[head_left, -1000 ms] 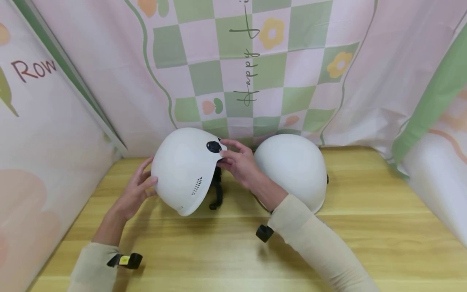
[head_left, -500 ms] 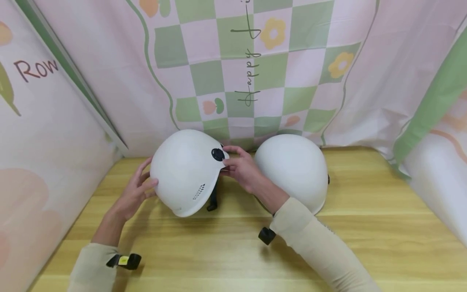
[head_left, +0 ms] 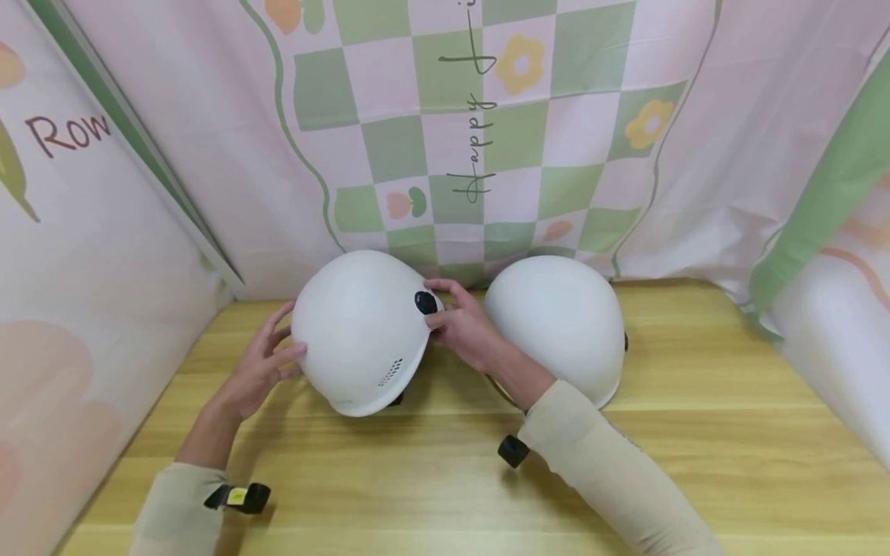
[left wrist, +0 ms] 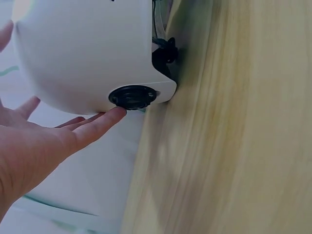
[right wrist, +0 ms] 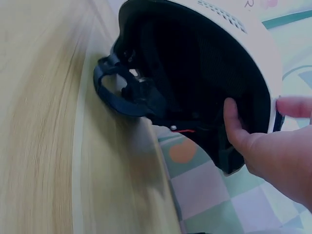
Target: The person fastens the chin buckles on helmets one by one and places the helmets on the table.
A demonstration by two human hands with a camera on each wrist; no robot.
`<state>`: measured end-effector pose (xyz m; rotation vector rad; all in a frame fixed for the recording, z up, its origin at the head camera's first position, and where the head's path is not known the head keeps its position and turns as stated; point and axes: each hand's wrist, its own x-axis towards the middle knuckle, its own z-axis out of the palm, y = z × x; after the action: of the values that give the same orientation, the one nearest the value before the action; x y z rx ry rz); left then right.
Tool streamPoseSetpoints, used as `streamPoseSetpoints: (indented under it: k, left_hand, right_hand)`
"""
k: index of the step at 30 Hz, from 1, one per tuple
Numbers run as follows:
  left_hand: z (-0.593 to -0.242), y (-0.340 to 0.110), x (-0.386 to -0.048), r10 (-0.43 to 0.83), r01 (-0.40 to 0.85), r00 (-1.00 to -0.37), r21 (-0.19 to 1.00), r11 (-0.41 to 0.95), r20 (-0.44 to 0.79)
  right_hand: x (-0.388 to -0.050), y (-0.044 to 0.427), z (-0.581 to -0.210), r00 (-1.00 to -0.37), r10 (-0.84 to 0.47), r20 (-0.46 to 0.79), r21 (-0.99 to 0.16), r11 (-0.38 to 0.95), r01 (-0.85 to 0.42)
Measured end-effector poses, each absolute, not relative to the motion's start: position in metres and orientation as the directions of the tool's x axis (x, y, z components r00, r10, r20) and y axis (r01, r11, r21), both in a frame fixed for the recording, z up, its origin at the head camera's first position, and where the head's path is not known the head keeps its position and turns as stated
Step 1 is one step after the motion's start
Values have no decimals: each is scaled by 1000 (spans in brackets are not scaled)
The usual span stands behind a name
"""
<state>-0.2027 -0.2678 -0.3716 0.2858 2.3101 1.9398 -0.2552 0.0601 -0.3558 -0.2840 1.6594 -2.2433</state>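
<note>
In the head view a white helmet is tilted above the wooden table, its right side raised. My left hand touches its left side with spread, straight fingers; the left wrist view shows a fingertip by a round black knob. At the right rim, beside another round black disc, my right hand pinches the shell. From the right wrist view, one digit reaches inside the dark helmet lining and another lies outside. A black strap hangs from the helmet's underside.
A second white helmet sits dome up on the wooden table, just right of and partly behind my right forearm. A patterned curtain hangs along the table's back edge, with more printed cloth at both sides.
The helmet's right side has come down and turned slightly, with my right hand following it down. Its dangling strap has become mostly hidden in the head view. My left hand stays nearly still.
</note>
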Motion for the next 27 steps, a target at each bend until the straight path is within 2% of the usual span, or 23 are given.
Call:
streamPoseSetpoints:
  k: [7,14,27]
  left_hand:
    - [-374,-266,-204,209,62,-978,980,187,22]
    - [-373,-266,-203,217,73,-976,978,196,29]
    - [-379,-266,-206,193,73,-981,972,221,30]
  right_hand:
    - [-252,64,-358,-913,-407,18,-996,-85,18]
    - [-249,64,-355,-917,-395,54,-991,93,-98]
    - [-249,64,-360,-929,-367,39,-976,184,-113]
